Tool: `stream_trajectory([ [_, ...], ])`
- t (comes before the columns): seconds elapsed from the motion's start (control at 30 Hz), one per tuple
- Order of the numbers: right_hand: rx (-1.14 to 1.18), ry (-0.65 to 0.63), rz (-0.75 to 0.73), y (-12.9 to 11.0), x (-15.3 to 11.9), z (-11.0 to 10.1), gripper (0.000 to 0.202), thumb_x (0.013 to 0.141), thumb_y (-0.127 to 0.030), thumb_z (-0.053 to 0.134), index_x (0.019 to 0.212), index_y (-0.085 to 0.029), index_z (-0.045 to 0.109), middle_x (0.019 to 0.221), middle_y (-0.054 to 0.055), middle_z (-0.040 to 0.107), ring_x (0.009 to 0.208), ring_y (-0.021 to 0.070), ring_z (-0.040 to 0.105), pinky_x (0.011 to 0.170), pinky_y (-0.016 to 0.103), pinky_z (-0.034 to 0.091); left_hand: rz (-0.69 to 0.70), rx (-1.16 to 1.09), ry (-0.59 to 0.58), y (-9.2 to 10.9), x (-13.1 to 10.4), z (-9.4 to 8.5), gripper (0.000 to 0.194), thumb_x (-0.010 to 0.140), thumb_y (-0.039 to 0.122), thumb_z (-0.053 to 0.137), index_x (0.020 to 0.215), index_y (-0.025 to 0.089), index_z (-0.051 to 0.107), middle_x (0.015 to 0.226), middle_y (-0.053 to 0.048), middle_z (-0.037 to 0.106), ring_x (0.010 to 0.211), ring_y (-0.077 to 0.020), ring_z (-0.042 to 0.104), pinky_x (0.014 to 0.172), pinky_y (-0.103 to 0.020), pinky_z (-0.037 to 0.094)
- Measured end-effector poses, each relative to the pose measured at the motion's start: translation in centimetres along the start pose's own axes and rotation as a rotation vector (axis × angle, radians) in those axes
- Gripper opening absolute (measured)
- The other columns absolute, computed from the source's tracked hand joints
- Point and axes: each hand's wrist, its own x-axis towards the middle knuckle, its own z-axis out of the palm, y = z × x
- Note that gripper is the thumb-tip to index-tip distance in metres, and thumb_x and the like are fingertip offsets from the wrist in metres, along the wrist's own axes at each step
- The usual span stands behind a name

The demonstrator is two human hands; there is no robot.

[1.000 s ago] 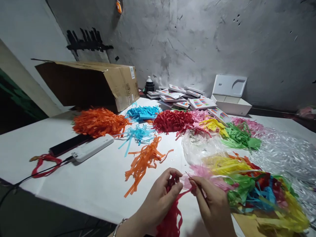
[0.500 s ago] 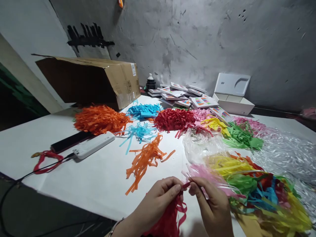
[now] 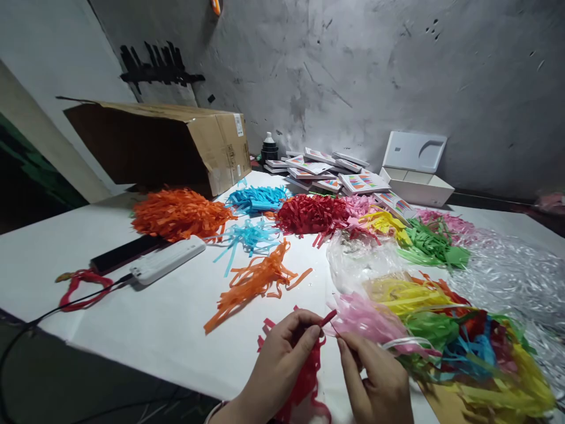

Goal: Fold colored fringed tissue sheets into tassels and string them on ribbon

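Note:
My left hand (image 3: 289, 356) pinches the twisted end of a red fringed tassel (image 3: 309, 383), whose strips hang below and beside the fingers at the bottom centre. To its right, my right hand (image 3: 373, 374) is closed with thumb and forefinger together on a thin dark strand, which runs toward the red tip. An orange tassel (image 3: 260, 277) lies on the white table just beyond my hands. Beside my right hand are a pink tassel (image 3: 366, 318) and a heap of yellow, green and blue tassels (image 3: 472, 347).
Behind lie an orange pile (image 3: 180, 215), blue strips (image 3: 256, 199), a red pile (image 3: 313, 213) and green strips (image 3: 435, 241). A cardboard box (image 3: 220, 147), flat packs (image 3: 362, 182) and a white box (image 3: 417, 185) stand farther back. A white power strip (image 3: 170, 259) is left.
My hands have moved slightly apart, showing the thin strand between them. The red tip now points up to the right. The orange tassel's near strips have shifted left and bunched together.

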Motion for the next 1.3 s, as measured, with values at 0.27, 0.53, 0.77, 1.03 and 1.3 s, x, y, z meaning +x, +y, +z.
stream_trajectory([
  [0.27,0.126,-0.033,0.185,-0.1,-0.3,0.2,0.020,0.099,-0.033,0.055,0.102,-0.021,0.072,0.073,0.002,0.072,0.061,0.0147,0.069,0.059,0.022,0.052,0.184,0.169,-0.032,-0.3,-0.2,0.0,0.018,0.092,0.036,0.066,0.090,0.019,0.072,0.086,-0.005,0.067,0.079,-0.0187,0.062,0.074,-0.029,0.049],
  [0.53,0.700,-0.160,0.682,-0.1,0.3,0.2,0.054,0.085,-0.058,0.070,0.119,-0.017,0.066,0.064,0.000,0.070,0.057,0.0176,0.069,0.060,0.027,0.057,0.386,0.168,-0.095,-0.3,-0.2,-0.3,0.007,0.094,0.023,0.065,0.092,0.023,0.071,0.088,-0.003,0.067,0.082,-0.0167,0.066,0.074,-0.025,0.051],
  [0.77,0.648,-0.283,0.644,0.7,0.6,-0.5,0.044,0.087,-0.053,0.070,0.115,-0.020,0.070,0.068,0.003,0.072,0.061,0.0193,0.071,0.063,0.027,0.058,0.397,0.182,-0.167,-0.6,-0.2,-0.6,0.009,0.095,0.019,0.062,0.097,0.024,0.070,0.091,-0.004,0.067,0.084,-0.0179,0.065,0.076,-0.027,0.051],
  [1.03,0.536,-0.279,0.474,-0.1,0.6,-0.5,0.025,0.095,-0.042,0.060,0.088,-0.021,0.071,0.068,0.000,0.068,0.060,0.0122,0.066,0.056,0.018,0.049,0.271,0.242,-0.192,0.6,0.1,-0.4,0.013,0.094,0.033,0.064,0.096,0.022,0.070,0.095,-0.006,0.067,0.091,-0.0210,0.064,0.082,-0.030,0.048],
  [1.3,-0.003,-0.303,0.023,3.6,-0.1,-1.7,0.015,0.097,-0.025,0.052,0.097,-0.026,0.067,0.085,0.001,0.072,0.076,0.0180,0.068,0.071,0.028,0.051,0.274,0.188,0.046,-0.1,1.1,-1.1,0.028,0.095,0.040,0.062,0.076,0.019,0.063,0.076,-0.001,0.059,0.073,-0.0163,0.055,0.069,-0.026,0.042],
])
